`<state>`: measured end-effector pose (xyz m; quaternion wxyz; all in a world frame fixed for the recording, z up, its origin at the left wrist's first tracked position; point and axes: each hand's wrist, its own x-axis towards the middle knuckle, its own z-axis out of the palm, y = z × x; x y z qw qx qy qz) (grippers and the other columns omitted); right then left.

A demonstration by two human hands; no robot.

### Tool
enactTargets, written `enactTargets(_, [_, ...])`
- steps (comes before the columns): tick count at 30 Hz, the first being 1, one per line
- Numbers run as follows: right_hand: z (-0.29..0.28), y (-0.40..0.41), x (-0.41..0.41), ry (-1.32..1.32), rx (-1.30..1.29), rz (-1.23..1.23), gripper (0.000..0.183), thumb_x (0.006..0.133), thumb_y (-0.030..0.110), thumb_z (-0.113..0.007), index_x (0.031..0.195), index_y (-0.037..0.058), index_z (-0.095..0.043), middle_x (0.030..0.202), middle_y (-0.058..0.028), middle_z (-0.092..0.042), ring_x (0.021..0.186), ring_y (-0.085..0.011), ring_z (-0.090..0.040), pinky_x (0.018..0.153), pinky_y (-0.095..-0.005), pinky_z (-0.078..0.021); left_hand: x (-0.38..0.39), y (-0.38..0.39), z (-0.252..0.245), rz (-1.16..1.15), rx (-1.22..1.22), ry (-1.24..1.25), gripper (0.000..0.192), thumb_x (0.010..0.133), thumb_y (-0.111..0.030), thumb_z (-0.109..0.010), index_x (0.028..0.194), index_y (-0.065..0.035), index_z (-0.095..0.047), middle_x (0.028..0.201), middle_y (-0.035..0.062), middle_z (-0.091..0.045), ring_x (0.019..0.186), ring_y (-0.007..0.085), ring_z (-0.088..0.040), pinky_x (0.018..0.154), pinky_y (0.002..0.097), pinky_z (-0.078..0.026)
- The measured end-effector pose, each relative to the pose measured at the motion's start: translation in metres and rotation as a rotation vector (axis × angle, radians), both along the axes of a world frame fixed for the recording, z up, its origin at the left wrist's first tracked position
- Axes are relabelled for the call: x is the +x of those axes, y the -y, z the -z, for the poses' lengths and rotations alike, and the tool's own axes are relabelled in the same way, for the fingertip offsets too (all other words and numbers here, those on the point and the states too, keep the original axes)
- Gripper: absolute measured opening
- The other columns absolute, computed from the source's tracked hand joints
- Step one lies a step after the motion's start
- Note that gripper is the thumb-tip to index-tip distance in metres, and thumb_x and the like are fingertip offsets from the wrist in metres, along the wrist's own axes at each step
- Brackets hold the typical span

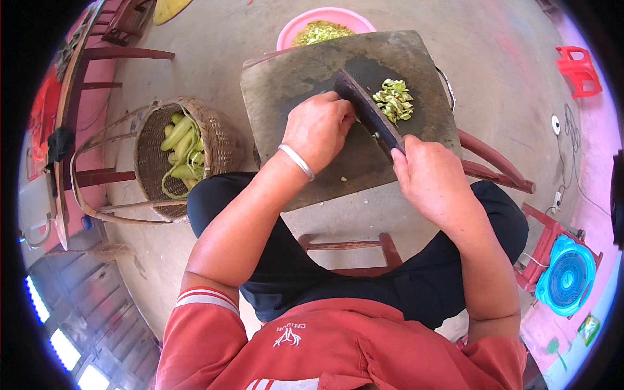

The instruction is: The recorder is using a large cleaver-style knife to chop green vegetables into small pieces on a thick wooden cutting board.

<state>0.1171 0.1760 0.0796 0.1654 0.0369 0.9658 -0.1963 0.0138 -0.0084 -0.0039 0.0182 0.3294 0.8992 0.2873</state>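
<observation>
My right hand (pixel 431 178) grips the handle end of a dark cleaver (pixel 366 109), whose blade stands on edge across a worn board (pixel 312 187). Against the blade's left side, my left hand (pixel 319 124) is curled with its knuckles up. A pale bit of vegetable (pixel 358 119) shows under its fingers; most of what they hold is hidden. Right of the blade lies a small heap of chopped green vegetable (pixel 394 101). A few loose scraps (pixel 343 179) dot the board near me.
Beyond the board, a pink basin (pixel 292 27) holds chopped vegetable. At my left knee stands a woven basket (pixel 224 139) with several long pale-green vegetables (pixel 179 132). Red stools, a blue fan (pixel 567 278) and a cable (pixel 571 129) lie to the right; a wooden table (pixel 73 87) is at left.
</observation>
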Motion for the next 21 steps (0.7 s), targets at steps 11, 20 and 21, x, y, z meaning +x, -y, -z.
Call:
enactTargets(11, [0.006,0.002,-0.007,-0.005,-0.059,0.036,0.029,0.102,0.021,-0.056,0.088,-0.0036,-0.062,0.078,-0.0264,-0.068,0.078,-0.0469,-0.068,0.073,-0.056,-0.0535,-0.005,-0.003,0.0,-0.009,0.028,0.067,0.008,0.084,-0.01,-0.077,0.09,-0.0055,-0.074,0.087,0.0118,-0.067,0.079,0.033,-0.069,0.069,0.0415,-0.056])
enactTargets(20, [0.002,-0.017,0.0,-0.01,-0.085,0.036,0.029,0.101,0.022,-0.057,0.089,-0.0023,-0.065,0.081,-0.0244,-0.069,0.081,-0.0455,-0.069,0.075,-0.0559,-0.054,-0.002,0.001,0.002,0.013,0.048,-0.004,0.008,0.086,-0.01,-0.074,0.092,-0.005,-0.074,0.089,0.013,-0.067,0.082,0.0364,-0.068,0.071,0.0427,-0.055])
enactTargets(21, [0.0,-0.019,0.003,-0.019,-0.069,0.029,0.029,0.101,0.022,-0.057,0.088,-0.0022,-0.064,0.081,-0.0242,-0.069,0.08,-0.0457,-0.068,0.074,-0.0563,-0.0534,-0.001,0.0,0.001,0.017,0.033,-0.011,0.008,0.086,-0.01,-0.074,0.092,-0.0051,-0.073,0.089,0.0129,-0.067,0.082,0.0364,-0.068,0.072,0.0429,-0.055])
